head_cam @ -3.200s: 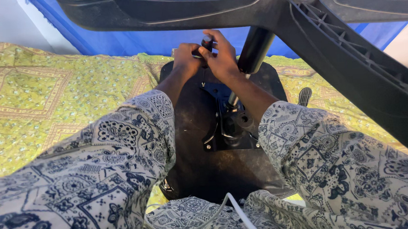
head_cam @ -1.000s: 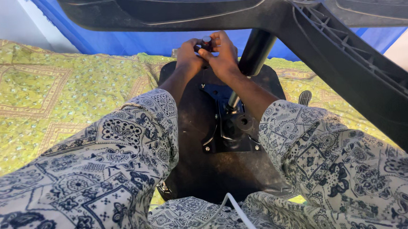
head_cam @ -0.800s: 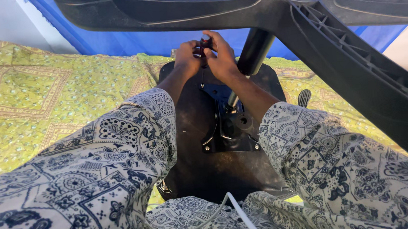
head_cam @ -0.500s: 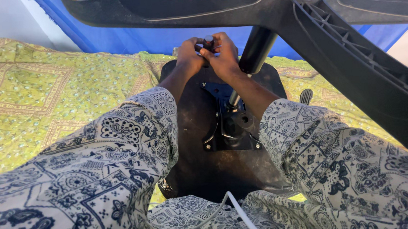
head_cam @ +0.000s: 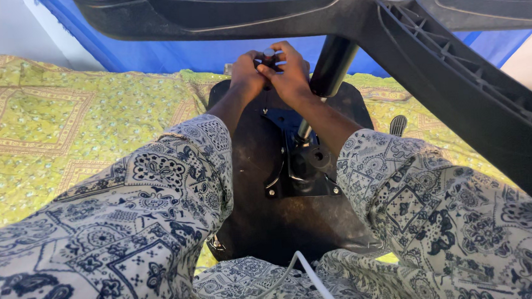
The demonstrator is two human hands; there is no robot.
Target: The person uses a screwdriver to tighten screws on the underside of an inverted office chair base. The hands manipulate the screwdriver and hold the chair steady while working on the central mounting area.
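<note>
From my remote seat I saw the left hand (head_cam: 246, 77) and the right hand (head_cam: 289, 74) pressed together at the far edge of the upturned black chair seat (head_cam: 264, 223). Between their fingertips was a small dark knob-like part (head_cam: 268, 56); both hands were closed around it, fingers curled tight, with the part just above the knuckles. The part was mostly hidden by fingers, so I could not tell its exact shape, only a grey rounded top. Just right of the hands rose the black round metal column (head_cam: 333, 65), smooth and a little shiny. Below the wrists lay the dark metal mounting plate (head_cam: 298, 166) with screw heads at the corners. Overhead spread the black ribbed plastic star base (head_cam: 459, 82). The seat rested on a yellow-green patterned cloth (head_cam: 62, 131), soft and printed.
</note>
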